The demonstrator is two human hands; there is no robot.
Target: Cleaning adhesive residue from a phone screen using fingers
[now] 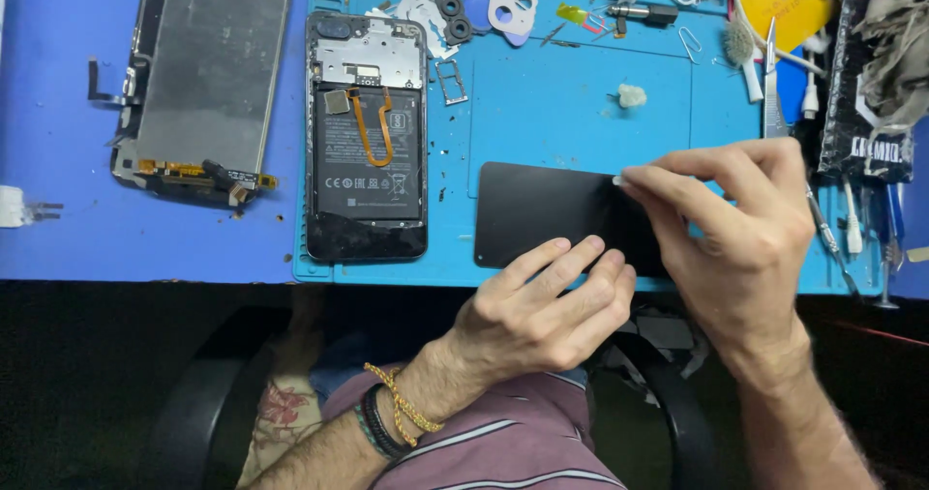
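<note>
A flat black phone screen panel lies on the blue work mat near its front edge. My left hand rests on the panel's near edge, fingers flat and pressing down on it. My right hand pinches a small white bit at the panel's far edge between thumb and forefinger. To the left lies an opened phone body with its black battery and an orange flex cable showing.
A removed display assembly lies at the far left on the blue table. Small parts, camera bezels, a SIM tray and a cotton tuft sit along the mat's back. Tweezers, brushes and tools crowd the right edge. My lap is below the table edge.
</note>
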